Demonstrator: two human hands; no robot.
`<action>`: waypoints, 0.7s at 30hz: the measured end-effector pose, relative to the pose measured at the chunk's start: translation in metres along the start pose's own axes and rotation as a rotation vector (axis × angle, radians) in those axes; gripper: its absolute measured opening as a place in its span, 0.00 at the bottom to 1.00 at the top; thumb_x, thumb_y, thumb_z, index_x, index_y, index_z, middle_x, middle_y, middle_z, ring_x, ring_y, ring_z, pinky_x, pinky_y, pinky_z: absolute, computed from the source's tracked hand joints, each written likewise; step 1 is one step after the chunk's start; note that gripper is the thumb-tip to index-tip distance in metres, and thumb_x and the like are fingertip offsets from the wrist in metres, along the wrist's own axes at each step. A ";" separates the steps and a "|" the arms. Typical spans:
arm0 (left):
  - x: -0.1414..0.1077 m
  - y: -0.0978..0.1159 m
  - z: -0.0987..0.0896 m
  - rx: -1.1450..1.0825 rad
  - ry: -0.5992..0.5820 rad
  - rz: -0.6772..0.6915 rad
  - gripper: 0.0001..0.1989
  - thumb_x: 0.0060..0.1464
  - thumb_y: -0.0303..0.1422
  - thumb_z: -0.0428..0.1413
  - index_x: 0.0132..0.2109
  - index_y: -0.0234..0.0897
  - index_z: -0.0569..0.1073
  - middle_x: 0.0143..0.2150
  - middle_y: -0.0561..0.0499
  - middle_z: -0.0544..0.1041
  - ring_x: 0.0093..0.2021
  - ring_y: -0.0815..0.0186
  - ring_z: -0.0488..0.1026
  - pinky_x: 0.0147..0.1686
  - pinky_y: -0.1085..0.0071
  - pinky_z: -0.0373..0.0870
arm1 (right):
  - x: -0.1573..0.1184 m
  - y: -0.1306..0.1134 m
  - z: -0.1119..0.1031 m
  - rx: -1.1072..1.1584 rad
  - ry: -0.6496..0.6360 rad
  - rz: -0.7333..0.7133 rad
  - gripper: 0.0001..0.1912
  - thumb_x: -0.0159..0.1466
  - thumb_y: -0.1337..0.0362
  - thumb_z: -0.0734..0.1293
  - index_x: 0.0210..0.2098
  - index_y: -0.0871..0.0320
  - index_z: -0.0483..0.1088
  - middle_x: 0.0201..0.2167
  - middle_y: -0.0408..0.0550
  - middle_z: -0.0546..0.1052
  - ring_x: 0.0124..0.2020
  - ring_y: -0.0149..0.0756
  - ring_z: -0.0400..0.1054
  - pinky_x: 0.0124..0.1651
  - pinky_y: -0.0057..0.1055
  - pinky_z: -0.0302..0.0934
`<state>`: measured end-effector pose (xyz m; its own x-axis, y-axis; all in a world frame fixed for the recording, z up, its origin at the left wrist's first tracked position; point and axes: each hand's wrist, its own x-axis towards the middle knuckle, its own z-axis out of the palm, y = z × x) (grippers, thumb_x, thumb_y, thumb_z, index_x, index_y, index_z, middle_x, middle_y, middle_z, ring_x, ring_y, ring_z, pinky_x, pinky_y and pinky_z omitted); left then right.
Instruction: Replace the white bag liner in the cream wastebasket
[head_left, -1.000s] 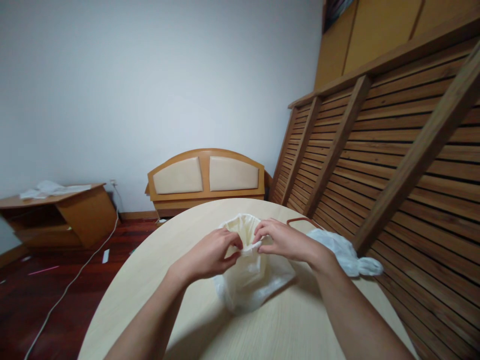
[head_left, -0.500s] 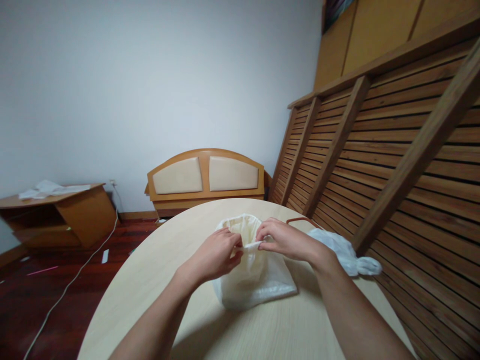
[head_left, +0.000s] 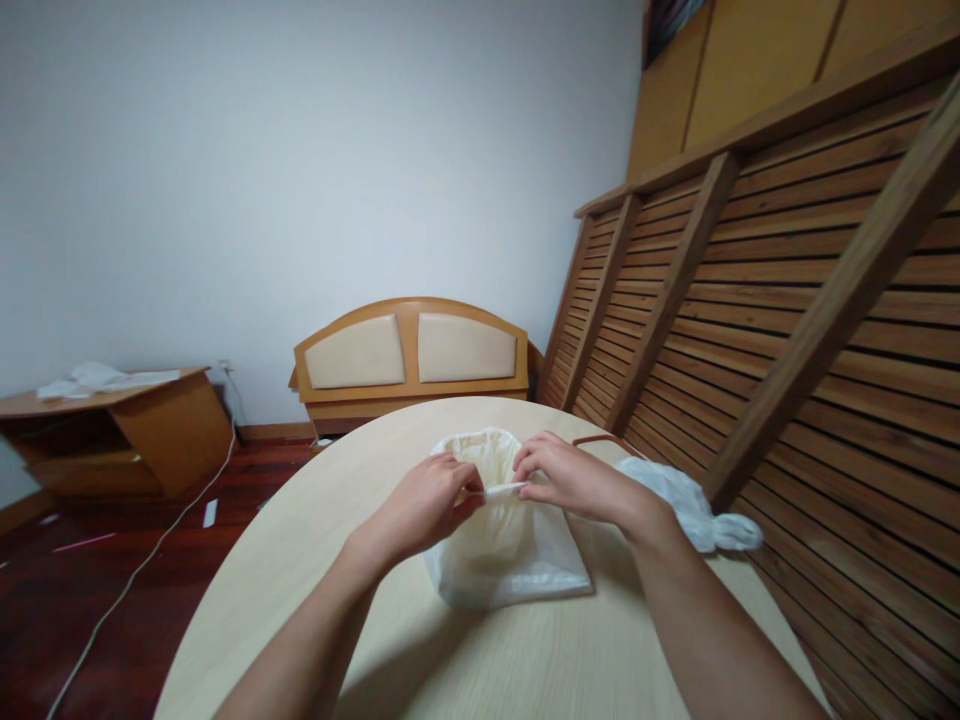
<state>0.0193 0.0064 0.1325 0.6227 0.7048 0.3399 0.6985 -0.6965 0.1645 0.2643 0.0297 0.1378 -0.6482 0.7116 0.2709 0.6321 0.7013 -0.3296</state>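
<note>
A whitish, translucent bag (head_left: 510, 565) stands on the round pale table (head_left: 315, 530), its mouth open and facing up and away from me. Its near rim is pinched between the fingers of my left hand (head_left: 439, 500) and my right hand (head_left: 559, 475), a short stretch of the edge showing between them. The left hand is closed on the left part of that rim, fingertips partly hidden. Thumb and fingers of the right hand grip the same rim a little to the right. Something pale yellowish lines or lies inside the bag; I cannot tell which.
A knotted white plastic bag (head_left: 682, 500) lies by the table's right edge, near a thin brown loop (head_left: 596, 438). Wooden slatted panels (head_left: 750, 330) lean along the right. Beyond the table stands a padded headboard (head_left: 412, 350); a low cabinet (head_left: 172, 430) and a cable (head_left: 150, 560) are at left.
The bag's lower near edge has lifted slightly. My left hand has shifted a touch, and both hands stay on the rim.
</note>
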 end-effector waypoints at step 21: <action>0.016 0.027 0.025 -0.060 0.188 -0.029 0.10 0.64 0.39 0.56 0.47 0.40 0.77 0.44 0.47 0.80 0.44 0.59 0.78 0.44 0.65 0.71 | -0.005 -0.001 -0.006 0.058 0.007 0.036 0.15 0.57 0.62 0.77 0.42 0.57 0.77 0.46 0.51 0.78 0.55 0.47 0.67 0.59 0.41 0.60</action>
<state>0.0565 0.0024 0.1191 0.5217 0.6909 0.5005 0.6893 -0.6871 0.2300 0.2694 0.0262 0.1422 -0.6220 0.7371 0.2644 0.6294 0.6715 -0.3912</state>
